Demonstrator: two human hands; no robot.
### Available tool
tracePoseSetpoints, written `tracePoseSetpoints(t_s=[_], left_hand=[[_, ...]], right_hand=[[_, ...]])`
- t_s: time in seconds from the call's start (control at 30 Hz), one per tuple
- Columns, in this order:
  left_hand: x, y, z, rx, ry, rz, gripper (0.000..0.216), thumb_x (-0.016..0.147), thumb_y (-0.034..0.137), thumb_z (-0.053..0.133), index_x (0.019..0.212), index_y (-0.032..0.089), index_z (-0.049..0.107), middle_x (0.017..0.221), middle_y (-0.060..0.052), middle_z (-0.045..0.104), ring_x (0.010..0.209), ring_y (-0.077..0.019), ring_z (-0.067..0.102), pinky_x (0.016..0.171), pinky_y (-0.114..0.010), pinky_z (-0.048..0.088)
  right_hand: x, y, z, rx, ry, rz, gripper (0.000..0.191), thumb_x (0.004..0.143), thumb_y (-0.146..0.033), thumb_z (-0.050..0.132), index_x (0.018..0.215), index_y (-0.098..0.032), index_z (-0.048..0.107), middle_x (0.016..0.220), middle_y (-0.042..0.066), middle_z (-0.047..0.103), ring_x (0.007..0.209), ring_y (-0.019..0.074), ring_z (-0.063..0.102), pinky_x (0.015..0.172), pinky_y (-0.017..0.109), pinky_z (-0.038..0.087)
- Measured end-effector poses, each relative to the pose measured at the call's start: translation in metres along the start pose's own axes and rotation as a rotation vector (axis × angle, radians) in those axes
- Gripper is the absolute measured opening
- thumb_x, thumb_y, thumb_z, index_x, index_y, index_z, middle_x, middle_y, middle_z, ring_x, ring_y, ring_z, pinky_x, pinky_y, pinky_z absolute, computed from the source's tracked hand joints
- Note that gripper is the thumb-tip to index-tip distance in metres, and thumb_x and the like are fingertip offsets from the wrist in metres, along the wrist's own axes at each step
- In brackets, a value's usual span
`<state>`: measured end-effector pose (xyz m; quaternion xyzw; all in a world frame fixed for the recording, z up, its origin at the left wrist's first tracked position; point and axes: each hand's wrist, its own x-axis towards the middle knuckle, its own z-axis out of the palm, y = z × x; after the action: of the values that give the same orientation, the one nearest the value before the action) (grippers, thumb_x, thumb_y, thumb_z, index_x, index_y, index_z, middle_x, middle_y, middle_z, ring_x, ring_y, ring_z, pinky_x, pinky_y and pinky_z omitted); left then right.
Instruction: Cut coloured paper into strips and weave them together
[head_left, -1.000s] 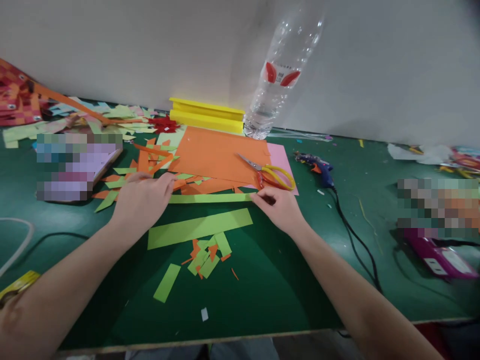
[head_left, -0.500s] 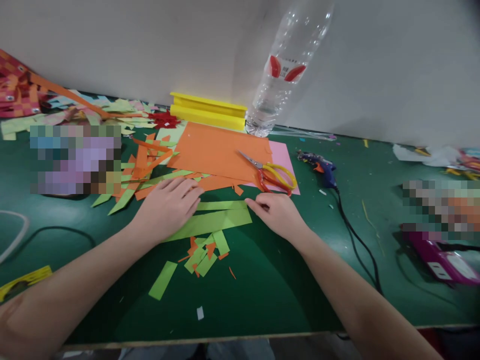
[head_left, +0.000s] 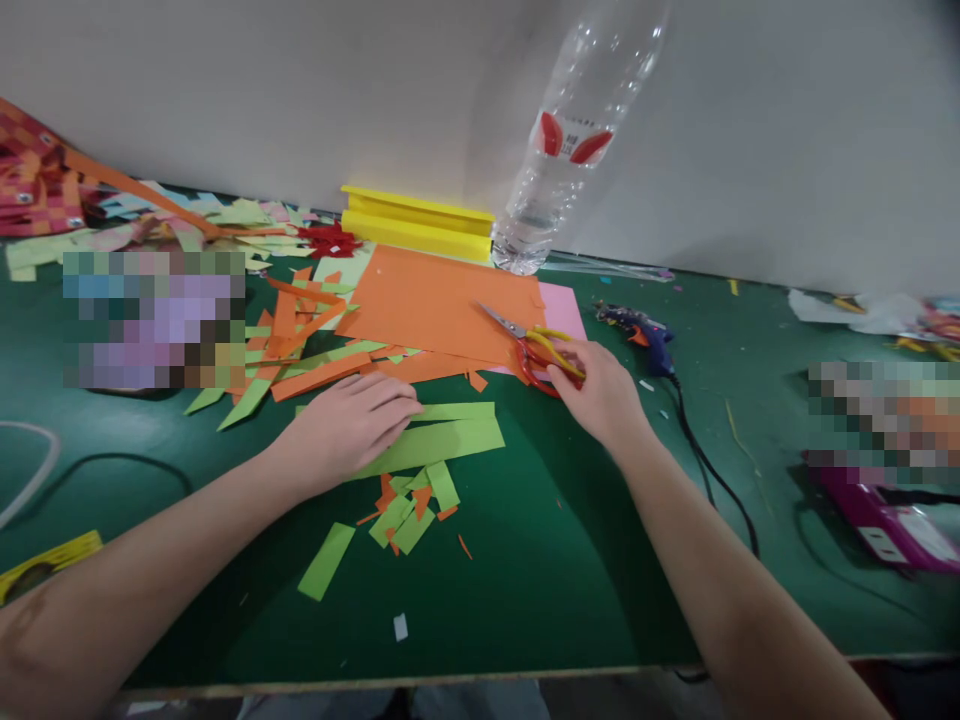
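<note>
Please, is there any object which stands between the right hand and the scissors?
Nothing visible stands between them: the right hand is at the handles of the scissors and appears to touch them. The orange sheet lies under the blades, and the left hand rests apart, over green strips.

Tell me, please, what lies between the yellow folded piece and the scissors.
In the head view, the orange sheet lies between the yellow folded piece and the scissors, whose blades are over it.
</note>
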<state>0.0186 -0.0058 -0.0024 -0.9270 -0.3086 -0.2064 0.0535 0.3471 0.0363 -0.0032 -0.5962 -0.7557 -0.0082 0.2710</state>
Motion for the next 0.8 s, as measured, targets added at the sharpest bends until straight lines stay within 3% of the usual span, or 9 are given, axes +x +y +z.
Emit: tracePoseSetpoints(t_s=[0.33,0.8], left_hand=[[0.001,0.001,0.005,-0.028,-0.067,0.004,0.031,0.101,0.022,0.034,0.107,0.016,0.064,0.109,-0.008,0.066,0.098,-0.0206,0.060,0.084,-0.035,0.046],[0.001,-0.005,0.003,-0.084,-0.048,-0.005,0.033,0.102,0.029,0.035,0.101,0.018,0.066,0.103,-0.006,0.068,0.094,-0.0193,0.061,0.085,-0.034,0.047]], right_hand=[[0.001,0.006,0.008,0.029,0.012,0.120,0.022,0.078,-0.030,0.062,0.098,-0.021,0.066,0.106,0.011,0.071,0.098,0.0323,0.064,0.082,0.050,0.048],[0.004,0.005,-0.007,0.203,0.030,0.297,0.017,0.073,-0.030,0.071,0.088,-0.022,0.069,0.084,0.007,0.071,0.076,0.0237,0.065,0.072,0.042,0.051]])
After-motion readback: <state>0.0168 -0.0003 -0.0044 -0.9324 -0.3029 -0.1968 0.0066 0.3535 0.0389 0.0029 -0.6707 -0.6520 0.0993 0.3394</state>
